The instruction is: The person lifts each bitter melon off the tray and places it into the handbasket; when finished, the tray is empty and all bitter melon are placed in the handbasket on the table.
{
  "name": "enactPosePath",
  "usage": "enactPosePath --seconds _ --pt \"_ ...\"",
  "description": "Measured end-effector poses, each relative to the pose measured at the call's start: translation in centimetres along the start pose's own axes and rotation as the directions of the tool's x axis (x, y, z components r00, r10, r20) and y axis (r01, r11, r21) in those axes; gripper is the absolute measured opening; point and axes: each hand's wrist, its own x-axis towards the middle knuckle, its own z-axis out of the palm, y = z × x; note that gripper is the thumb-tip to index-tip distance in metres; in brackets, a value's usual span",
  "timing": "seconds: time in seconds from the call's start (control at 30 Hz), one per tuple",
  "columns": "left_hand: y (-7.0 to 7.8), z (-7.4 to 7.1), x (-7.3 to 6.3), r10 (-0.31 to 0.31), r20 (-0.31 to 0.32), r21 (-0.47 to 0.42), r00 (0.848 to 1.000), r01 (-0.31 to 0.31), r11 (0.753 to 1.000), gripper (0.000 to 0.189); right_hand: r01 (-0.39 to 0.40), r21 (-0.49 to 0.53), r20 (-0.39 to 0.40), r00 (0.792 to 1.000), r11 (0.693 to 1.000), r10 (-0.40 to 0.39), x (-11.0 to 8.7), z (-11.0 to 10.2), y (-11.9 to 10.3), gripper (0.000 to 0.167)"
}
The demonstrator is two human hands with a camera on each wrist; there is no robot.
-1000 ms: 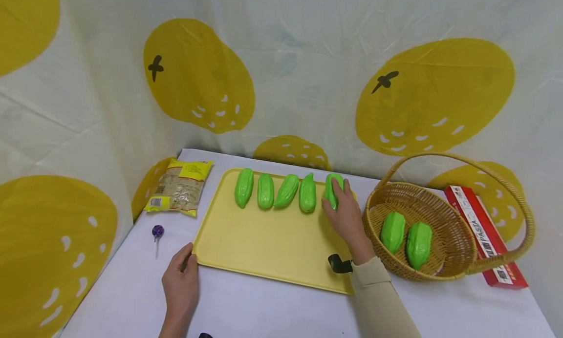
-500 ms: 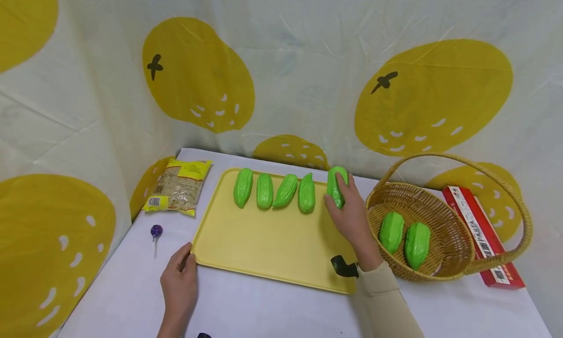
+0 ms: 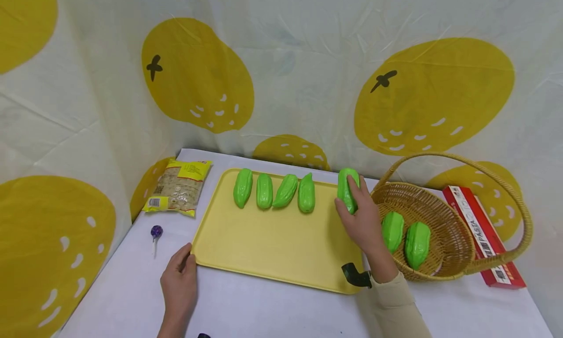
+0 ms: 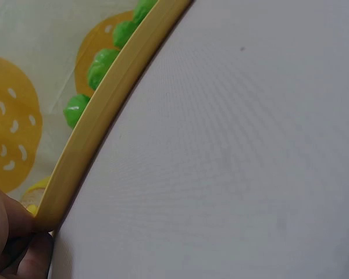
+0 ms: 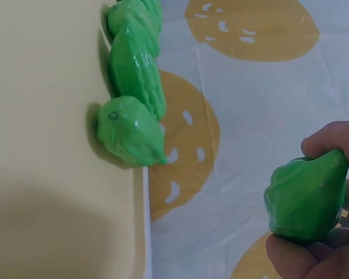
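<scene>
My right hand [image 3: 362, 223] grips a green fruit [image 3: 344, 189]; beside it, a basket [image 3: 448, 245] holds two. My left hand [image 3: 179, 283] pinches a tray [image 3: 268, 242] bearing four.

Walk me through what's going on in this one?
A person's right hand holds a green ridged vegetable in the air, clear of the yellow tray, while the left hand grips the tray's near-left corner. Four similar ones lie in a row along the tray's far side, and two more are in the wicker basket to the right.
</scene>
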Motion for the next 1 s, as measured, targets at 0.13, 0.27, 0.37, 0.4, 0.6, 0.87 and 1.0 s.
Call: enactPosePath --seconds 0.13,0.27,0.37,0.4,0.6,0.87,1.0 --pt "-0.1 0.1 0.0 0.016 -0.005 -0.007 1.000 -0.016 1.000 0.037 -0.017 0.000 -0.011 1.000 1.000 0.017 -0.7 -1.0 0.4 0.064" --pt "-0.1 0.0 0.1 0.011 -0.006 0.009 1.000 -0.011 1.000 0.037 -0.049 -0.025 0.000 0.999 0.998 0.049 -1.2 -2.1 0.7 0.065" --pt "-0.1 -0.1 0.1 -0.007 -0.003 0.026 1.000 0.007 1.000 0.038 -0.048 -0.052 -0.004 0.999 0.997 0.048 -1.5 -2.7 1.1 0.066" --pt "-0.1 -0.1 0.1 -0.013 -0.002 0.032 1.000 0.013 0.999 0.038 -0.048 -0.058 -0.005 0.999 0.997 0.048 -1.6 -2.8 1.2 0.066" --pt "-0.1 0.1 0.1 -0.033 0.006 0.038 0.999 0.033 0.999 0.039 -0.064 -0.059 -0.022 0.998 0.996 0.063 -1.9 -3.4 1.8 0.067" --pt "0.0 0.2 0.0 -0.027 0.005 0.042 1.000 0.026 0.999 0.039 -0.095 -0.087 -0.062 0.994 0.992 0.089 -2.4 -4.3 3.6 0.068" --pt "0.1 0.2 0.0 -0.024 0.005 0.043 1.000 0.023 0.999 0.040 -0.153 -0.117 -0.042 0.988 0.981 0.150 -2.9 -5.1 4.4 0.068"
